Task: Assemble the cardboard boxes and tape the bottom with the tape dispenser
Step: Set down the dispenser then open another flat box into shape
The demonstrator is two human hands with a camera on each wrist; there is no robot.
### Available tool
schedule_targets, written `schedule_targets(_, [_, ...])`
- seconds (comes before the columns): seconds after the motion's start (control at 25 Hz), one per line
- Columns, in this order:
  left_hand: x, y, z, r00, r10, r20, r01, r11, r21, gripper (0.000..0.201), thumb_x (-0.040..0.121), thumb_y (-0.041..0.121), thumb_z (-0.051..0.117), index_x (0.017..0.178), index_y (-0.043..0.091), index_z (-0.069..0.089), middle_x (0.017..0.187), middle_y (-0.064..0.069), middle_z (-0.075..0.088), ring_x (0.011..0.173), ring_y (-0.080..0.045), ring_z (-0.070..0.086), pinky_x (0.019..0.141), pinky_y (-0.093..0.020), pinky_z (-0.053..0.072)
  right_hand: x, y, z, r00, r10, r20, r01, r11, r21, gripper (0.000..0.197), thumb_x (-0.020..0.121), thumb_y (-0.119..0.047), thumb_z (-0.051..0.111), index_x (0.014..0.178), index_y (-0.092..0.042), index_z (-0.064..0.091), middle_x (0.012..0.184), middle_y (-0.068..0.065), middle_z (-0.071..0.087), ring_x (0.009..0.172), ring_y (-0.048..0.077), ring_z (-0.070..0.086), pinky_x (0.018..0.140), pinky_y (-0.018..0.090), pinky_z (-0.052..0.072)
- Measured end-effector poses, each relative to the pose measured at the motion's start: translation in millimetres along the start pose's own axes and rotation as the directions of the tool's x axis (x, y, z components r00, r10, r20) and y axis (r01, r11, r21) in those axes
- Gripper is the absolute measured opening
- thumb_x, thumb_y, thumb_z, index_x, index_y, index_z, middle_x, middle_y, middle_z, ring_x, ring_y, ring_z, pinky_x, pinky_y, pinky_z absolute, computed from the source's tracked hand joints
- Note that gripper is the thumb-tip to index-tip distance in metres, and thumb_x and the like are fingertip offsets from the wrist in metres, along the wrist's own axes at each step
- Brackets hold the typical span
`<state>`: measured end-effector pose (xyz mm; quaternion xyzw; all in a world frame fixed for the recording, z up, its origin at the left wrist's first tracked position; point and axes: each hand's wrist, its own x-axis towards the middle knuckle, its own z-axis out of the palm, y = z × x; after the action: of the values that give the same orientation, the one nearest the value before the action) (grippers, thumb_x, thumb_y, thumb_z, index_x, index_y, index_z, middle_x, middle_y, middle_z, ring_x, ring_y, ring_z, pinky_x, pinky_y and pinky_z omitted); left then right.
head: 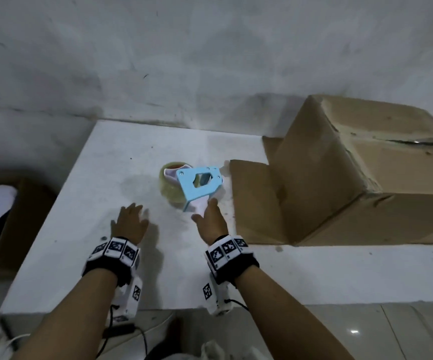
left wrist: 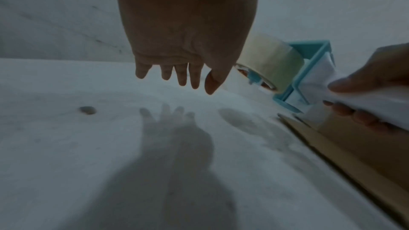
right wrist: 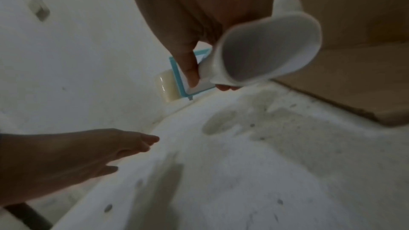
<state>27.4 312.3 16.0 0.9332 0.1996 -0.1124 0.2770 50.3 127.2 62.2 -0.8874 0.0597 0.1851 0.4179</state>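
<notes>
- While the right hand (head: pixel 211 222) curls thumb and fingers (right wrist: pixel 190 74) round the white handle of the light-blue metal tape dispenser (head: pixel 200 184) with its roll of clear tape, the hold looks shallow, near the handle's end; lifted like that, the roll-heavy front could twist down and slip out.
- Beside it, the left hand (head: pixel 129 224) hovers over the white desk (head: pixel 80 216), fingers (left wrist: pixel 181 76) spread straight, holding nothing.
- Just right of the dispenser, the brown cardboard box (head: pixel 366 172) stands bottom-up, flaps splayed on the desk; its seam looks gapped, so unsteadied, it may slide under the tape.
</notes>
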Motion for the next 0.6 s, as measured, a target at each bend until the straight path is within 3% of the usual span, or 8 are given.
schedule_targets(0.08, [7.2,-29.6,-1.3,0.992,-0.088,0.086,0.08,0.992,0.093,0.055,0.097,0.026,0.041,0.148,0.014,0.022,0.159,-0.002,0.009,0.147,-0.024,0.006,0.115,-0.049,0.017,14.5,3.3,24.8,1.0,0.015,0.017,-0.014,0.998,-0.067,0.051,0.091,-0.019,0.055,0.131,-0.001,0.028,0.136,0.022,0.044,0.124,0.036,0.045,0.097,0.039,0.038])
schedule_targets(0.2, [10.7,-49.4,4.2,0.974,-0.13,0.184,0.093,0.976,0.196,0.064,0.097,0.036,0.036,0.15,0.017,0.005,0.16,0.0,-0.006,0.147,-0.025,-0.003,0.116,-0.05,0.011,27.7,11.9,46.7,1.0,0.022,0.021,-0.02,0.995,-0.099,0.049,0.09,-0.017,0.055,0.129,0.0,0.031,0.133,0.022,0.045,0.122,0.035,0.046,0.096,0.038,0.038])
schedule_targets(0.44, [10.0,-58.4,22.1,0.984,-0.121,0.134,0.095,0.978,0.184,0.072,0.094,0.048,0.034,0.149,0.025,-0.007,0.158,0.003,-0.016,0.147,-0.022,-0.014,0.117,-0.049,-0.004,46.2,10.9,67.6,1.0,-0.013,-0.017,0.011,0.994,-0.106,0.044,0.088,-0.014,0.056,0.123,0.005,0.038,0.128,0.024,0.048,0.118,0.035,0.048,0.096,0.035,0.037])
schedule_targets(0.6, [10.3,-61.2,21.1,0.983,-0.12,0.142,0.093,0.978,0.185,0.072,0.094,0.047,0.035,0.149,0.026,-0.007,0.158,0.005,-0.016,0.146,-0.02,-0.016,0.117,-0.048,-0.008,56.5,10.4,67.7,0.998,-0.017,0.056,0.031,0.965,-0.26,0.05,0.09,-0.025,0.053,0.127,0.005,0.038,0.131,0.024,0.044,0.121,0.037,0.042,0.1,0.038,0.033])
